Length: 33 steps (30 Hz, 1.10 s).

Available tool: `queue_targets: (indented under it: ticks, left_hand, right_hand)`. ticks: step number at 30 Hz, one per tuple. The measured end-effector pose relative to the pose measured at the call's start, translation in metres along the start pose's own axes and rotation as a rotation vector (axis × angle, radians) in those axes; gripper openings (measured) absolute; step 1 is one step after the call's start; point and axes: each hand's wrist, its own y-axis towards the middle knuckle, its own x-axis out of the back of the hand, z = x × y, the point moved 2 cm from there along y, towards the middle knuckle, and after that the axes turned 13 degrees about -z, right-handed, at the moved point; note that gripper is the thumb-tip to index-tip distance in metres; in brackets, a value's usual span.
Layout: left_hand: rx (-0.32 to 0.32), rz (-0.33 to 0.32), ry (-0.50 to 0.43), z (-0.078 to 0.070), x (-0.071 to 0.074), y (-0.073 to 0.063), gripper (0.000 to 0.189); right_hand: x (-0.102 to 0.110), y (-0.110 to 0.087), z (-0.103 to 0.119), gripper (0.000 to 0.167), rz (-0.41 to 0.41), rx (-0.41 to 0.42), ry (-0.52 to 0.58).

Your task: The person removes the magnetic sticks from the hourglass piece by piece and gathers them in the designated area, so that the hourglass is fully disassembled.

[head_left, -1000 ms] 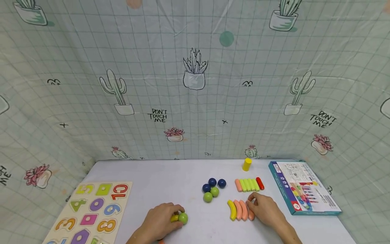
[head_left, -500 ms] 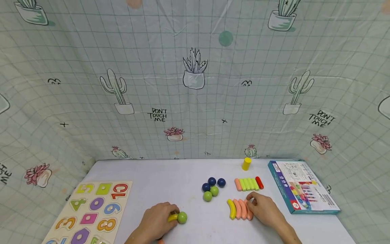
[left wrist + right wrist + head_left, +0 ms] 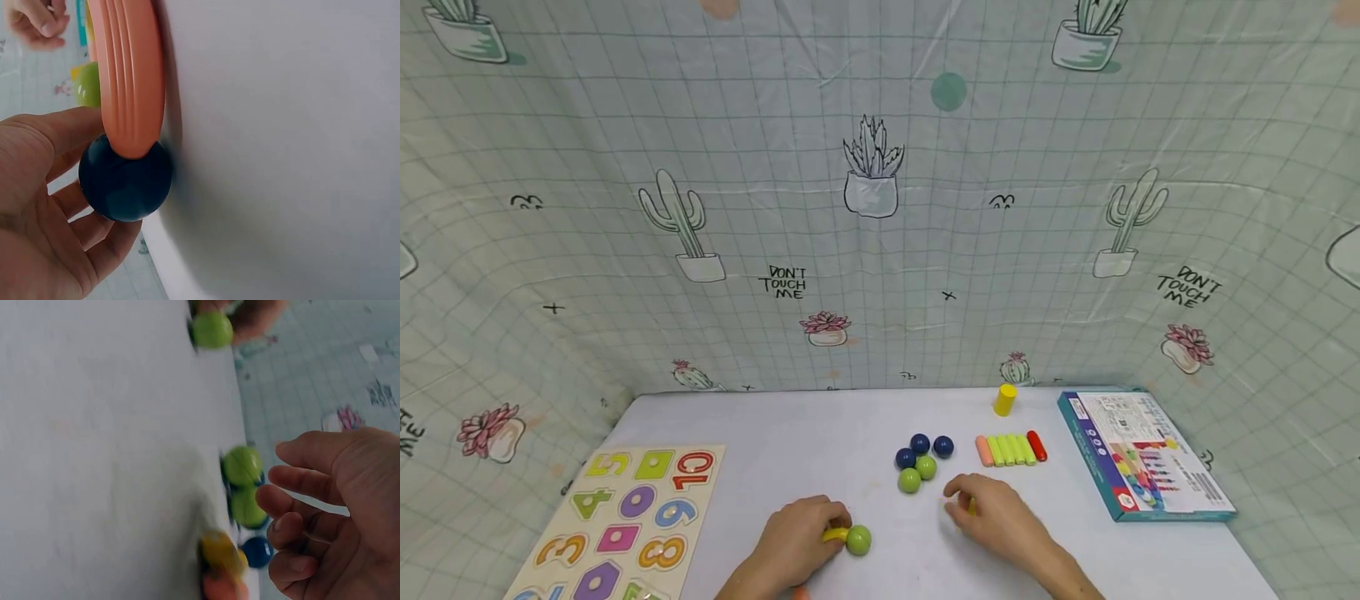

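My left hand [image 3: 801, 537] grips a dark blue ball [image 3: 125, 178], which it hides in the head view. An orange curved stick [image 3: 134, 75] is joined to that ball and lies along the table. From the same fingers a yellow curved stick [image 3: 835, 533] runs to a light green ball [image 3: 858, 540]. My right hand [image 3: 996, 517] is over the middle right of the table, fingers loosely bent, nothing between them. Under it lies another yellow curved stick [image 3: 219, 551], with an orange piece [image 3: 222, 584] beside it; in the head view the hand mostly covers them.
Beyond the hands sit several loose balls, blue [image 3: 920, 443] and green [image 3: 909, 480]. Right of them is a row of short light green sticks [image 3: 1010, 450] with a red stick [image 3: 1037, 446]. A yellow cylinder [image 3: 1005, 400], a box [image 3: 1146, 454] and a number board [image 3: 625, 525] flank them.
My right hand has left the orange curved sticks and moved left over the yellow one. The left hand, with its ball and sticks, has shifted slightly to the right.
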Motion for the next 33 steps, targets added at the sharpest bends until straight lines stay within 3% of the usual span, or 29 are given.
queue_targets:
  ticks: [3, 5, 10, 14, 17, 23, 33]
  left_hand:
    - [-0.028, 0.021, -0.038, -0.007, -0.005, 0.005, 0.017]
    - [-0.038, 0.037, -0.056, -0.010, -0.008, 0.007, 0.018]
    - [0.004, 0.072, 0.007, -0.009, -0.006, 0.005, 0.021]
    - [0.073, 0.082, 0.106, -0.002, 0.002, -0.006, 0.023]
    - [0.098, 0.061, 0.123, 0.002, 0.007, -0.012, 0.021]
    - [0.057, -0.004, 0.138, 0.001, 0.002, -0.013, 0.019]
    - [0.088, -0.002, 0.167, 0.001, -0.002, -0.008, 0.022]
  right_hand:
    - [-0.025, -0.007, 0.022, 0.027, 0.115, 0.117, 0.010]
    - [-0.042, -0.011, 0.035, 0.034, 0.184, 0.143, 0.013]
    - [-0.064, -0.013, 0.054, 0.037, 0.231, 0.182, -0.024]
    - [-0.069, -0.010, 0.057, 0.030, 0.251, 0.168, -0.025]
    - [-0.068, -0.008, 0.058, 0.028, 0.262, 0.170, -0.025]
    - [-0.067, -0.008, 0.059, 0.028, 0.267, 0.176, -0.030]
    - [-0.060, -0.012, 0.049, 0.026, 0.228, 0.206, -0.039]
